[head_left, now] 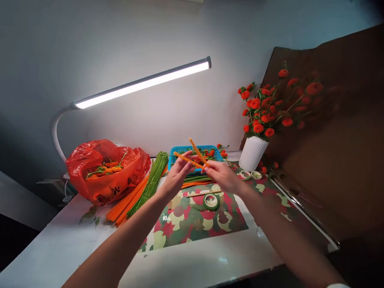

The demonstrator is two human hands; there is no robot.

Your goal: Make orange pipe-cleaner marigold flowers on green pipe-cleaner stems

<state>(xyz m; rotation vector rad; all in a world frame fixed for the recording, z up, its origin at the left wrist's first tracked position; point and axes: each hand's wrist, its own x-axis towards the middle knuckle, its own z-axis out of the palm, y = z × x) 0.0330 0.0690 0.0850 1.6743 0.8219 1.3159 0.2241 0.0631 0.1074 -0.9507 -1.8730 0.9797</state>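
An orange pipe cleaner, folded into a narrow V, is held up above the mat. My right hand pinches it at the bend between thumb and fingers. One leg points up and away; the other runs left across my left hand, whose thumb and fingers close loosely around that leg. Below my hands, a roll of green tape lies on the camouflage-patterned mat, with a thin tan stick just behind it. More green and orange pipe cleaners lie behind the stick.
A blue basket with red flowers stands at the back. To the left are bundled green pipe cleaners, loose orange ones and a red plastic bag under a lit lamp. At right, a white vase holds red flowers.
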